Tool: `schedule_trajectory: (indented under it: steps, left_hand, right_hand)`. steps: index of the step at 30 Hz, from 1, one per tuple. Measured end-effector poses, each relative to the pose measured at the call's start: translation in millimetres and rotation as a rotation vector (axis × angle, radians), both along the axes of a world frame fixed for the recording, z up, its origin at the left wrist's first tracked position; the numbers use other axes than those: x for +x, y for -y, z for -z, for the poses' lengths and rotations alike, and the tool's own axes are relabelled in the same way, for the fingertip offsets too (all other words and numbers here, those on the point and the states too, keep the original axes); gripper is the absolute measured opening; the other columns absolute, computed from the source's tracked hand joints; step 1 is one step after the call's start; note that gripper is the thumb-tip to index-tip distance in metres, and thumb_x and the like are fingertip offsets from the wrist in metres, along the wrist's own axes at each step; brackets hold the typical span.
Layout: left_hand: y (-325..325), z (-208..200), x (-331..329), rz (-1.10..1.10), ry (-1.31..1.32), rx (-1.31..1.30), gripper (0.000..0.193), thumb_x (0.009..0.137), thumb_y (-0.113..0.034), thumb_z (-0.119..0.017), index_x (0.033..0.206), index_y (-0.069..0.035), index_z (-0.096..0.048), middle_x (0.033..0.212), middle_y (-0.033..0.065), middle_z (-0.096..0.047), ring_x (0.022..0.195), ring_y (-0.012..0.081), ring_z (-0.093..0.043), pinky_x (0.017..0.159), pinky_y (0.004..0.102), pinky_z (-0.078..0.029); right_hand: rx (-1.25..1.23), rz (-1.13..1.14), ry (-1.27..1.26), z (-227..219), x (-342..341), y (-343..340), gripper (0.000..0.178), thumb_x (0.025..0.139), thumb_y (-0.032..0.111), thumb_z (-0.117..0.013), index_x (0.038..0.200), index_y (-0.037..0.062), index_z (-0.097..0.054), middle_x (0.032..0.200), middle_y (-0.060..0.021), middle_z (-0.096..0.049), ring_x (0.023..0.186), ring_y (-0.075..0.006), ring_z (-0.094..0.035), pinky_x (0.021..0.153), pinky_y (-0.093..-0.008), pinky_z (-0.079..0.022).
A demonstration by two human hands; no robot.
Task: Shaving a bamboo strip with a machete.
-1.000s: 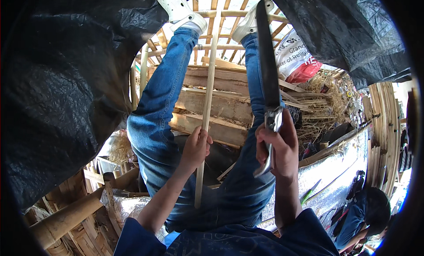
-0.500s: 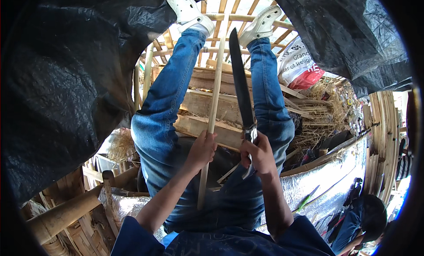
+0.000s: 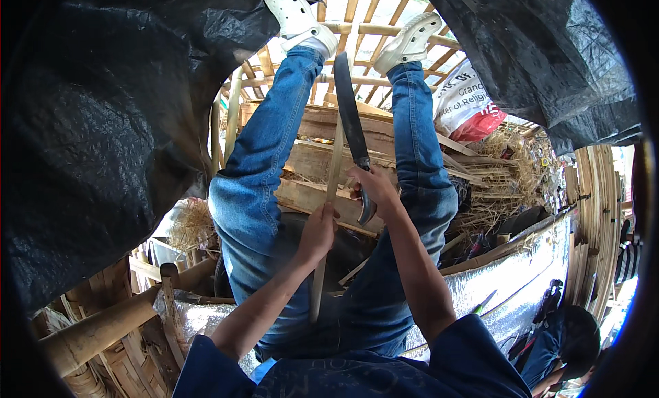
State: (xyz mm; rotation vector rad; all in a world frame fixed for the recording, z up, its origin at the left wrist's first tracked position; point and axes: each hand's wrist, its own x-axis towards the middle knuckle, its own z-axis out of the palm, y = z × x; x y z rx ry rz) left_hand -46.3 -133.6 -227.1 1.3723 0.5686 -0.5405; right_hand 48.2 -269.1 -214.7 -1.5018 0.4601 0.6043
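My left hand (image 3: 318,233) is closed round a long, pale strip of bamboo (image 3: 333,166). The strip runs from my lap up between my legs toward the slatted frame at the far end. Gripped by its handle in my right hand (image 3: 374,191) is a machete (image 3: 351,110) with a long dark blade. The blade points away from me and leans left, its upper part overlapping the strip. Whether its edge touches the bamboo, I cannot tell.
Wooden planks (image 3: 343,195) lie beneath my legs, with a bamboo slat frame (image 3: 371,29) under my white clogs. Black plastic sheeting (image 3: 103,137) hangs left and right. Straw (image 3: 504,171), a silvery sheet (image 3: 508,278) and a person (image 3: 566,343) are at the right.
My right hand has moved forward and to the left with the machete. The blade has swung from beside the strip to across it. My left hand stays almost where it was.
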Motion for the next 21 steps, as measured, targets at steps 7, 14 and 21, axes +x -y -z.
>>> schedule_trajectory:
  steps: [7,14,21]
  left_hand:
    - [-7,7,-1,0.013,0.011,-0.003,0.031,0.1,-0.035,-0.035,0.092,-0.009,-0.048,0.06,-0.0044,-0.038,0.045,0.0044,-0.036,0.039,0.0208,-0.029]
    - [1,-18,-62,-0.022,0.023,0.05,0.031,0.1,-0.03,-0.033,0.096,-0.003,-0.048,0.06,-0.0001,-0.042,0.048,0.0074,-0.042,0.044,0.0247,-0.036]
    - [-1,7,-82,-0.045,0.079,0.036,0.027,0.101,-0.029,-0.032,0.09,-0.008,-0.046,0.064,-0.0038,-0.039,0.048,0.003,-0.035,0.041,0.0199,-0.031]
  right_hand:
    - [-0.226,-0.06,0.092,18,-33,-16,0.019,0.077,0.015,-0.061,0.081,-0.0005,-0.051,0.062,-0.0069,-0.055,0.05,-0.0157,-0.056,0.045,-0.0307,-0.044]
    - [-0.308,-0.096,0.214,19,1,-2,0.014,0.078,0.012,-0.058,0.07,0.0022,-0.051,0.051,-0.0038,-0.049,0.041,-0.0125,-0.049,0.038,-0.0287,-0.039]
    - [-0.614,-0.156,0.154,46,17,-9,0.021,0.074,0.017,-0.061,0.078,-0.0033,-0.055,0.066,-0.0165,-0.061,0.062,-0.0265,-0.063,0.056,-0.0394,-0.048]
